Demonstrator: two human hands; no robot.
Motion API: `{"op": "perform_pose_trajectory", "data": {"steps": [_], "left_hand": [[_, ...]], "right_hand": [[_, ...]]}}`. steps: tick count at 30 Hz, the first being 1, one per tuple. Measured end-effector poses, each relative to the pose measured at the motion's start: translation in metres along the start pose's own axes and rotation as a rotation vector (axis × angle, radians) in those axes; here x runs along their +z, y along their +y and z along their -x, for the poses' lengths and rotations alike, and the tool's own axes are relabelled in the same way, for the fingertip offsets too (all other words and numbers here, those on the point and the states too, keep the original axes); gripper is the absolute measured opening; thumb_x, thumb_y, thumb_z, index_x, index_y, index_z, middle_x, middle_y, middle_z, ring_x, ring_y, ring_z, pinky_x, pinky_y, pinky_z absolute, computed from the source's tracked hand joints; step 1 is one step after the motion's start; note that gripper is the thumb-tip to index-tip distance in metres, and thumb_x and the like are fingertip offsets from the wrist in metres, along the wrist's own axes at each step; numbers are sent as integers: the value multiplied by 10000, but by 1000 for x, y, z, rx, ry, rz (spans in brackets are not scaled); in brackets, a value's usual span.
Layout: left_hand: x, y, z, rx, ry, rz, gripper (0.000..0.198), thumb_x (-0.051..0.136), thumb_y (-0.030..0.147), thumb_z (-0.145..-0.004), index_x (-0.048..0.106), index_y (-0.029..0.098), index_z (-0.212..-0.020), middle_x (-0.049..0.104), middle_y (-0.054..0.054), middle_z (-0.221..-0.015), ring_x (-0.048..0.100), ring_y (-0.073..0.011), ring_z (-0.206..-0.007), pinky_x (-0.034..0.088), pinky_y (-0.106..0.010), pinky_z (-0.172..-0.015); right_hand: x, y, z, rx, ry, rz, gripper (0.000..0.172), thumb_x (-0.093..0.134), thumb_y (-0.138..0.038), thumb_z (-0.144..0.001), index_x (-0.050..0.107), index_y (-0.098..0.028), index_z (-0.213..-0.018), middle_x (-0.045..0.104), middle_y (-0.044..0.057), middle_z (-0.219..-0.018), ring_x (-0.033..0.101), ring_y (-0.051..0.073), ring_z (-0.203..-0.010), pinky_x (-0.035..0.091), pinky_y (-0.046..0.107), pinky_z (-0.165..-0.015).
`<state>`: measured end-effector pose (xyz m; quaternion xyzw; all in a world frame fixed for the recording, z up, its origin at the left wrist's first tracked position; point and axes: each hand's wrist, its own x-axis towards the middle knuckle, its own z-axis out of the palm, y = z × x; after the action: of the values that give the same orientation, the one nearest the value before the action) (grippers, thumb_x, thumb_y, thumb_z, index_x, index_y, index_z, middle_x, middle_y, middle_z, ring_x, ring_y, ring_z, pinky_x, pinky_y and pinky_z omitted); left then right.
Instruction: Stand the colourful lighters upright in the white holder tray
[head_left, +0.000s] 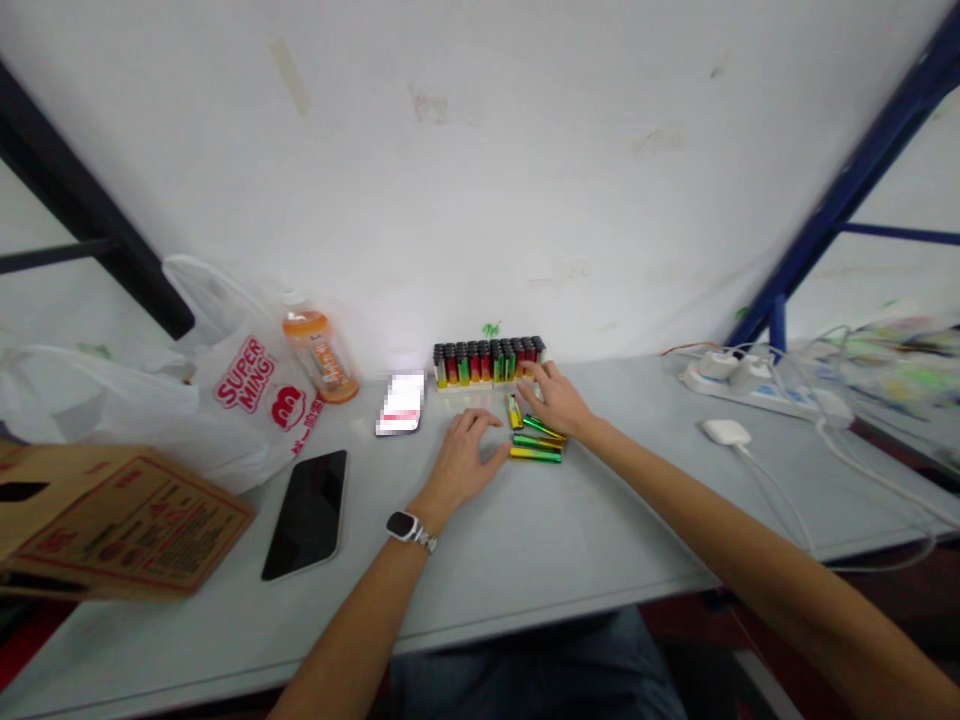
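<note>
Several colourful lighters with black tops (463,366) stand upright in packed rows in a pale tray (480,386) against the wall. At the right end of the rows is my right hand (555,397), its thumb and forefinger closed about a lighter that they partly hide. Several loose yellow and green lighters (535,455) lie on the table below that hand, one of them (514,411) pointing toward the tray. My left hand (471,458) hovers or rests just left of these, fingers spread and holding nothing. A watch (405,527) is on my left wrist.
Left of the tray are a phone with a lit screen (402,402), an orange drink bottle (321,350), a dark phone (306,515), a white plastic bag (232,400) and a cardboard box (127,520). A power strip (772,393) and white charger (726,432) with cables lie right.
</note>
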<state>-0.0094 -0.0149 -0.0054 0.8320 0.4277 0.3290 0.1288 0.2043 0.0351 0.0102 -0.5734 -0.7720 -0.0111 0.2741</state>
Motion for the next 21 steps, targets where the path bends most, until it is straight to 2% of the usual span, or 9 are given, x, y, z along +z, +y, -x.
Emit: {"op": "perform_pose_trajectory", "data": {"steps": [3, 6, 9, 13, 17, 21], "left_hand": [[9, 11, -8, 113, -101, -89, 687, 660, 563, -786, 484, 234, -1363, 416, -133, -1495, 384, -309, -1378, 321, -474, -1128], [22, 16, -23, 132, -211, -140, 856, 654, 672, -733, 420, 226, -1424, 314, -152, -1575, 285, -331, -1455, 226, -504, -1182], [31, 15, -37, 127, -268, -138, 806, 625, 661, -766, 450, 201, -1405, 394, -170, -1533, 342, -327, -1433, 232, -511, -1178], [26, 8, -39, 142, -263, -117, 708, 617, 630, -795, 525, 184, -1337, 482, -166, -1470, 391, -323, -1407, 296, -477, -1152], [13, -9, -29, 96, -251, -155, 731, 583, 646, -813, 496, 181, -1371, 454, -164, -1495, 360, -317, -1428, 306, -461, -1155], [4, -29, -18, 63, -208, -152, 758, 593, 651, -802, 492, 164, -1375, 425, -160, -1518, 341, -310, -1440, 286, -451, -1178]], "right_hand": [[1, -2, 24, 78, -62, 22, 342, 382, -391, -998, 602, -178, -1149, 574, 125, -1064, 581, 232, -986, 417, 331, -877], [-1, 1, 36, 125, -160, 57, 272, 491, -410, -948, 628, -180, -992, 603, 105, -962, 596, 224, -911, 412, 320, -818], [-1, 8, 33, 135, -234, 28, 292, 584, -463, -884, 650, -181, -927, 634, 91, -913, 602, 203, -821, 399, 298, -739], [1, 11, 20, 177, -306, -62, 319, 635, -498, -836, 668, -181, -839, 672, 71, -844, 586, 184, -727, 354, 279, -645], [7, -2, 7, 128, -361, -74, 342, 619, -518, -842, 649, -189, -751, 685, 70, -819, 590, 201, -763, 330, 295, -675], [18, -20, 0, 28, -351, -29, 314, 587, -484, -872, 613, -178, -806, 683, 93, -903, 592, 227, -870, 339, 315, -746]]}}
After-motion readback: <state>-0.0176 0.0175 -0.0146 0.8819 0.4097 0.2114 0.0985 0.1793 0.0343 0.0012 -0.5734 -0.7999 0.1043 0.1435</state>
